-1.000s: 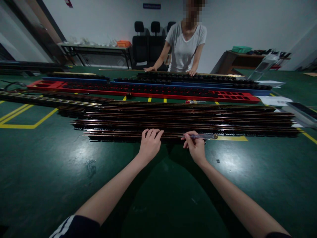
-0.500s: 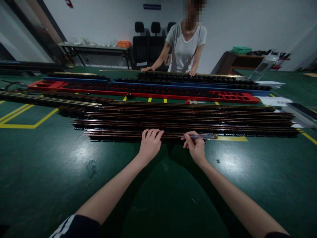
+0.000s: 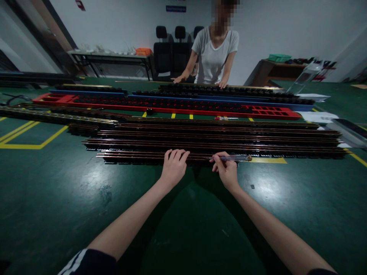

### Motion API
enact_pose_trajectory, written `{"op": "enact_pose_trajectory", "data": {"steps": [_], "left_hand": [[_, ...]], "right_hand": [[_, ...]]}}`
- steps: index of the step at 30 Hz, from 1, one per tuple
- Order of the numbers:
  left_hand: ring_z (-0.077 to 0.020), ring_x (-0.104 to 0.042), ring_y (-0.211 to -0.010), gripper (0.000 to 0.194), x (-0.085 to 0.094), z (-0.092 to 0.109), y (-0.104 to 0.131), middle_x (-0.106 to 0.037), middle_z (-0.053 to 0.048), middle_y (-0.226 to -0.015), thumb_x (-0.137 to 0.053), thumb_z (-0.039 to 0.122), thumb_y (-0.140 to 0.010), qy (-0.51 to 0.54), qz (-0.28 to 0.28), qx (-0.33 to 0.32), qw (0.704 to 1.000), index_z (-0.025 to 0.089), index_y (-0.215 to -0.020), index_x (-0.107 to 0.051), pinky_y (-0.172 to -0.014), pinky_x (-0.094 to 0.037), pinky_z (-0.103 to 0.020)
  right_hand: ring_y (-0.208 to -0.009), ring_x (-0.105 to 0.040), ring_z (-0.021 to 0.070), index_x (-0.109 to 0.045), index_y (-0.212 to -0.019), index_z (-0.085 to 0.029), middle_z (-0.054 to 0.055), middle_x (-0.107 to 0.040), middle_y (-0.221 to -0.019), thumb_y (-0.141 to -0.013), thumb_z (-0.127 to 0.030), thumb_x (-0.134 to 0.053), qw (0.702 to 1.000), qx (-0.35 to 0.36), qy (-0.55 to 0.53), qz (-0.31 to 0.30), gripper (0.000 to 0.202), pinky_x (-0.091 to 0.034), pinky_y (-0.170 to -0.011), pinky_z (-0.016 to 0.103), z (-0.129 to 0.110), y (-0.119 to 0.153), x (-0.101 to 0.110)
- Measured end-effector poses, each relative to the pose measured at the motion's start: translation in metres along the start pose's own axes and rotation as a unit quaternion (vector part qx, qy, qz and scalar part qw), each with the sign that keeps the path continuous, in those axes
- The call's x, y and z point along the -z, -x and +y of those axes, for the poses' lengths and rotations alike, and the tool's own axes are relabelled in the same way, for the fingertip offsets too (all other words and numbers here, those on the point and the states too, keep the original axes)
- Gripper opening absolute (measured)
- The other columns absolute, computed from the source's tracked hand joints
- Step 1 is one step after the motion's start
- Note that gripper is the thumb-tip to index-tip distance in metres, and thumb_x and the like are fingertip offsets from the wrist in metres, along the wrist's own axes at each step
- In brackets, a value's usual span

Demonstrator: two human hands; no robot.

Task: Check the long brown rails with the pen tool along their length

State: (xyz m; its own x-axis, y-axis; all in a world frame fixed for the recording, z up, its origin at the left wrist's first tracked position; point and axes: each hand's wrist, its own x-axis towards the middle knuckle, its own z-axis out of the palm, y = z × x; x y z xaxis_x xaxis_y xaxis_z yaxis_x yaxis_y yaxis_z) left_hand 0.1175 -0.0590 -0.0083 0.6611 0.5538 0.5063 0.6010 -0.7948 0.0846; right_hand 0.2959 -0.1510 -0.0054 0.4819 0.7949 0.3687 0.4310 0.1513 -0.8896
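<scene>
L hand: fingers bent over top of near strip, approx. mid-length; cannot tell if gripping or only resting. R hand: thumb + fingers clamped on clear-handled tool, held approx. horiz., handle end to R, other end twd. near strip; tip contact not discernible. Near strip: dark w/ copper-colored lengthwise lines, at near side of bundle of similar strips, all lying L–R on green tabletop. Beyond bundle: red-handled screwdriver, then long red frame, then blue rails. Opp. side: co-worker in light T-shirt, hands nr. far dark strips.
</scene>
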Motion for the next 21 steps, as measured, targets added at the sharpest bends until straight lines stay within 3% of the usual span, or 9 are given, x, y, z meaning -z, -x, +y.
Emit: {"op": "enact_pose_trajectory", "data": {"steps": [21], "left_hand": [[-0.0225, -0.056, -0.106, 0.035, -0.0009, 0.0008, -0.0002, -0.065, -0.008, -0.114, -0.043, 0.009, -0.086, -0.013, 0.011, -0.004, 1.0, 0.015, -0.116, -0.06, -0.099, -0.035, -0.044]], "right_hand": [[-0.041, -0.054, 0.0085, -0.054, -0.081, -0.019, 0.001, -0.065, -0.066, -0.089, -0.039, -0.05, 1.0, 0.002, 0.001, 0.004, 0.023, -0.041, -0.041, 0.02, 0.0014, -0.0003, -0.0004]]}}
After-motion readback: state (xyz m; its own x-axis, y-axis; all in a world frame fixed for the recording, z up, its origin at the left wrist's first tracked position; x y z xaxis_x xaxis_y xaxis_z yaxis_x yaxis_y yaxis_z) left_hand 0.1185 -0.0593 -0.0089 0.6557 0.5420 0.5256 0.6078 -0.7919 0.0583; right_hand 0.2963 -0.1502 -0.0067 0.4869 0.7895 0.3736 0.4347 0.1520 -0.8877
